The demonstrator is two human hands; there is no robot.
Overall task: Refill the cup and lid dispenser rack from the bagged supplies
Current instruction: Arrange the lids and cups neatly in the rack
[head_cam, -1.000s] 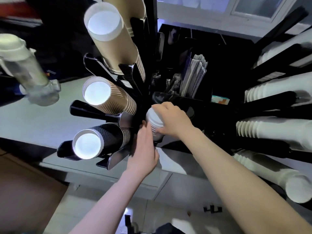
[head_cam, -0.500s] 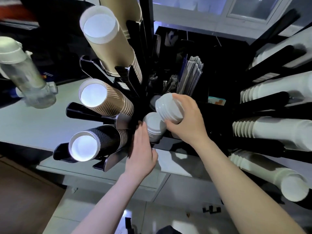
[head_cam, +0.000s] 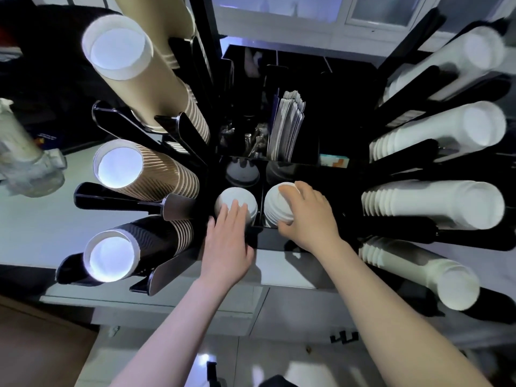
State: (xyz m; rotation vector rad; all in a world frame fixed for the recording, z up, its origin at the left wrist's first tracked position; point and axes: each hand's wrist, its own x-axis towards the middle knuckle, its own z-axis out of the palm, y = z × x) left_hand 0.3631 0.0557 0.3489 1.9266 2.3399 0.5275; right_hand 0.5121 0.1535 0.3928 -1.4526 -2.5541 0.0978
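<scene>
**Two lid stacks side by side, one under each hand**

Head view: the person looks down into the black rack (head_cam: 279, 238), whose middle holds upright compartments open at the top. In the near row, two stacks of white lids stand next to each other, parted by a thin black wall. The left stack (head_cam: 231, 198) sits in the left compartment; the right stack (head_cam: 275, 205) sits in the compartment just beside it. Each stack's long axis runs straight down into its slot, so any further seating is a downward push from above.

The left hand (head_cam: 227, 241) lies over the near edge of the left stack with its fingers straight and together, fingertips resting on the top lid, gripping nothing. The right hand (head_cam: 307, 216) is curled around the right stack, fingers over the far rim and thumb at the near side, clamped on it. Each hand is directly above its own stack, and neither needs to cross over.

The right stack rises a little above the compartment edge; my judgement is that it is not yet fully seated, and the next move is to lower it and let go.

Behind these, a dark lid (head_cam: 241, 173) fills a rear slot. Brown cups (head_cam: 156, 88) fan out on the left, white cups (head_cam: 432, 205) on the right.
</scene>
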